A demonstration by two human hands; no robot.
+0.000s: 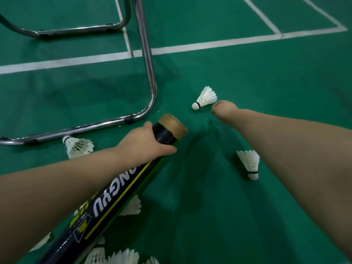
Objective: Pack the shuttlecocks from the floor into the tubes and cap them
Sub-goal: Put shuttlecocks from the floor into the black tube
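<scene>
Shuttlecock lies on its side on the green floor, its feathers just beside the fingertips of the right hand. That hand is seen end-on, so I cannot tell whether its fingers are spread or closed. The left hand grips the black tube just below its brown end, fingers wrapped round it. A second shuttlecock lies by the chrome frame, and a third shuttlecock lies beside the right forearm.

Shuttlecocks on green floor
</scene>
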